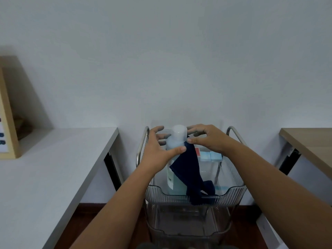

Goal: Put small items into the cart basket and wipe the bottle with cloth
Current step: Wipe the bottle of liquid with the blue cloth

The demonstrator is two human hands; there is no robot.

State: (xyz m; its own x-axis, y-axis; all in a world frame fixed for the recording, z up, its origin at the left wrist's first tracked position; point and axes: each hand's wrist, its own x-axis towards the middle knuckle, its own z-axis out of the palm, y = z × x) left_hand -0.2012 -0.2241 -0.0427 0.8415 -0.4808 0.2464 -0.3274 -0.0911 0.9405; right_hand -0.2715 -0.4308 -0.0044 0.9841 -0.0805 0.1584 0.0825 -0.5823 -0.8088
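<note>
A pale blue bottle (175, 142) with a white cap stands upright in the top basket of a clear plastic cart (233, 190). My left hand (158, 150) wraps around the bottle's shoulder from the left. My right hand (208, 139) pinches the top of a dark navy cloth (188, 171) against the bottle just below the cap. The cloth hangs down the bottle's right side and drapes over the basket's front rim. Behind my right hand, a red item (197, 151) and light blue packets (210, 156) lie in the basket.
A white table (53, 168) stands to the left of the cart, with a wooden-framed board (7, 123) at its far left. A wooden-topped table (309, 142) is on the right. The cart has metal side handles (142, 141) and lower tiers (179, 229). A plain wall is close behind.
</note>
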